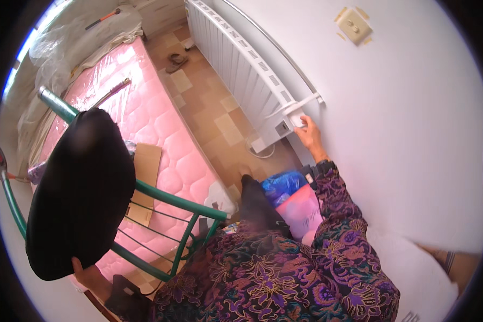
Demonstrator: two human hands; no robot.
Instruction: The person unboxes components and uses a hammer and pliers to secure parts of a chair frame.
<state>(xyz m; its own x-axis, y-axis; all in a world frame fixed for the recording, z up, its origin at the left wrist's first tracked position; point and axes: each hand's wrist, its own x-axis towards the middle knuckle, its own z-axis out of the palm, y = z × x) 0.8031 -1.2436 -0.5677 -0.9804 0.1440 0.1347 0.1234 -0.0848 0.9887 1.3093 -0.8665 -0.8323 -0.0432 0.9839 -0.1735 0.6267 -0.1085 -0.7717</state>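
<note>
Both spread wide | left hand [88, 276]: black pad [83, 188] | right hand [311, 138]: radiator [241, 70]

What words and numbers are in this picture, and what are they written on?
Pink bag: dark, curly handwriting-style lettering; I won't copy its wording.
White object at the lower right: big dark marks at the picture's bottom edge, cut off and too incomplete to read.
Radiator: its small dark panel is too small to tell whether it shows any writing.
</note>
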